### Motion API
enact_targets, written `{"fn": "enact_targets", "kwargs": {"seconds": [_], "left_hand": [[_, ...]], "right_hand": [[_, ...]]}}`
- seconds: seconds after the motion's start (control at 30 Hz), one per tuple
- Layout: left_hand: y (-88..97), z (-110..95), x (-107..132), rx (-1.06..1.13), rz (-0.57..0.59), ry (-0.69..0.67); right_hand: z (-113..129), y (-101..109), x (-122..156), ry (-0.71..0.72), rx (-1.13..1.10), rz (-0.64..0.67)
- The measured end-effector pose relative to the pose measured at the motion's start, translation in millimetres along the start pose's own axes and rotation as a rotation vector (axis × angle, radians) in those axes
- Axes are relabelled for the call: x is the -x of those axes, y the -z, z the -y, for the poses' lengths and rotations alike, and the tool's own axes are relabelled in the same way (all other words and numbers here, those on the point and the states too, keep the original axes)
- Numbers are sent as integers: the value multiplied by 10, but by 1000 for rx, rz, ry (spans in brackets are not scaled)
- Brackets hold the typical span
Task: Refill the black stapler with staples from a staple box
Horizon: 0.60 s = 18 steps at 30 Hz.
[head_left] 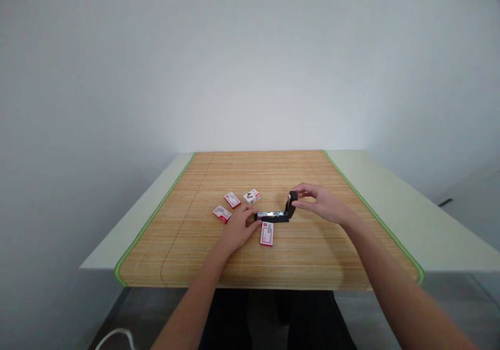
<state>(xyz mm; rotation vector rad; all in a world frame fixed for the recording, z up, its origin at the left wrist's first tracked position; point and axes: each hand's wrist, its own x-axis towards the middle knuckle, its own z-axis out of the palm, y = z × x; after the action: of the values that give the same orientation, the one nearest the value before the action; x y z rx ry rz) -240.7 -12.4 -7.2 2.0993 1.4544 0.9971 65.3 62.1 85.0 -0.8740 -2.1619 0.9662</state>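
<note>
A black stapler (278, 218) lies on the bamboo mat with its top arm swung up at the right end, so its silvery staple channel is exposed. My left hand (239, 228) grips the left end of its base between thumb and fingers. The raised top arm is pinched by the thumb and fingers of my right hand (318, 201). Just below the base sits a small red-and-white box (267, 234). Two similar flat boxes, one box (222, 213) and another box (232, 200), lie beyond my left hand, near a thicker white box (252, 196) with a dark picture.
The bamboo mat (304, 167) with green edging covers the middle of a white table (378, 194). A plain wall (258, 63) stands behind it. At the lower left a white cable (122, 331) curves near the floor.
</note>
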Motion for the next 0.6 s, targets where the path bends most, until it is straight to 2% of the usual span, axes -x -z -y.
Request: {"fn": "enact_targets", "kwargs": {"seconds": [0.1, 0.17, 0.33, 0.43, 0.5, 0.6], "left_hand": [[-8, 13, 4, 9, -4, 1], [-9, 17, 3, 9, -5, 3], [-11, 14, 8, 9, 0, 7], [-10, 13, 1, 12, 6, 10], [3, 14, -13, 19, 8, 14], [41, -16, -8, 33, -2, 32]], "right_hand": [[-157, 222, 167, -119, -62, 17], [-278, 295, 295, -200, -103, 11], [-510, 253, 555, -349, -58, -20], [-569, 205, 640, -377, -19, -22], [-555, 180, 686, -340, 36, -101], [-404, 62, 760, -234, 225, -438]]}}
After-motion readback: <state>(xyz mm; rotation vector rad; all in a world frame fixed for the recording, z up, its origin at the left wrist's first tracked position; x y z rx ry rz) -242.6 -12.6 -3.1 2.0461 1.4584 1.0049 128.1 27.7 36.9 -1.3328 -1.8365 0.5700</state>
